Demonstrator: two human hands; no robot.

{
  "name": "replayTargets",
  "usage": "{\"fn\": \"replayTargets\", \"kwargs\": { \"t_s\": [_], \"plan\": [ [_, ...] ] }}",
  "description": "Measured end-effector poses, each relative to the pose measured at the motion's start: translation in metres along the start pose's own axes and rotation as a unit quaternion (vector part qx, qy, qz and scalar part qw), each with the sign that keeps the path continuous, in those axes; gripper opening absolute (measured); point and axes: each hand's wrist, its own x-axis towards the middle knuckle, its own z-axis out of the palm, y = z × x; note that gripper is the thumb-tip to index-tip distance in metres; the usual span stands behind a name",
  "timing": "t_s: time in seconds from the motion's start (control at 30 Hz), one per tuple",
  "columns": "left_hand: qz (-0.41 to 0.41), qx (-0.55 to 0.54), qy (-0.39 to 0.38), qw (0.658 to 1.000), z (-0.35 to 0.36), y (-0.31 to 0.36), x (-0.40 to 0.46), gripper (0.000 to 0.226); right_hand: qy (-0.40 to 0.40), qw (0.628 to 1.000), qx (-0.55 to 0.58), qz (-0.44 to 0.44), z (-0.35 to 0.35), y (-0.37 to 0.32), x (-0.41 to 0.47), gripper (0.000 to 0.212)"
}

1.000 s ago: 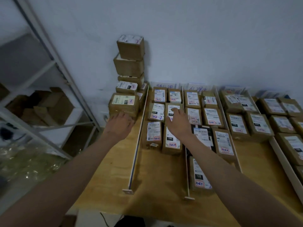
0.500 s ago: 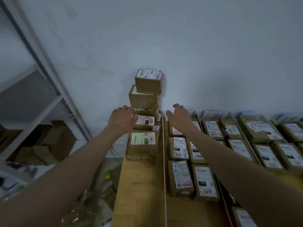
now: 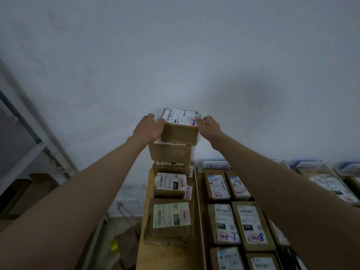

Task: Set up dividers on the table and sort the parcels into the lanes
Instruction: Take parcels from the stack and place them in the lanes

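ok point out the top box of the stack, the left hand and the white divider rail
top box (image 3: 180,133), head view, on its brown front face
left hand (image 3: 149,128), head view, on the back of the hand
white divider rail (image 3: 200,211), head view, midway along its length

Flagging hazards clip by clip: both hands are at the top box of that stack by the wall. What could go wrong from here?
1. The top box sits on a tall, uneven stack; the box beneath is offset to the left, so lifting could drag it and topple the pile.
2. The left hand and right hand only press its sides at full reach, so the box may slip.
3. A falling box could hit the labelled parcel below or go off the table's left edge.
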Motion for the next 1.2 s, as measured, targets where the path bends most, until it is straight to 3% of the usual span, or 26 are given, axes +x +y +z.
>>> {"fn": "replayTargets", "kwargs": {
  "t_s": [0.23,0.47,0.53,0.63,0.77,0.9,1.0,1.2],
  "plan": [
    [-0.094,-0.197,-0.043,0.975,0.028,0.015,0.017,0.061,-0.032,0.988,0.134,0.065,0.019,0.012,0.024,0.039],
    [-0.022,-0.29,0.029,0.956,0.021,0.028,-0.003,0.053,-0.079,0.975,0.201,0.052,-0.016,0.006,-0.008,0.061],
    [0.008,-0.316,0.043,0.948,0.014,0.03,-0.012,0.051,-0.102,0.972,0.206,0.044,-0.027,0.006,-0.03,0.055],
    [0.042,-0.324,0.027,0.945,0.01,0.031,-0.029,0.046,-0.116,0.973,0.197,0.033,-0.038,0.014,-0.063,0.048],
    [0.076,-0.3,-0.07,0.948,0.007,0.024,-0.053,0.04,-0.122,0.985,0.124,0.016,-0.048,0.029,-0.105,0.035],
    [0.098,-0.241,-0.142,0.955,0.009,0.019,-0.084,0.04,-0.135,0.99,0.02,0.016,-0.051,0.054,-0.144,0.047],
    [0.096,-0.259,-0.168,0.946,0.019,0.017,-0.113,0.039,-0.169,0.985,0.018,0.012,-0.051,0.07,-0.17,0.032],
    [0.092,-0.259,-0.165,0.947,0.04,0.015,-0.169,0.053,-0.154,0.987,0.043,0.033,-0.052,0.1,-0.212,0.034]
  ]
}}
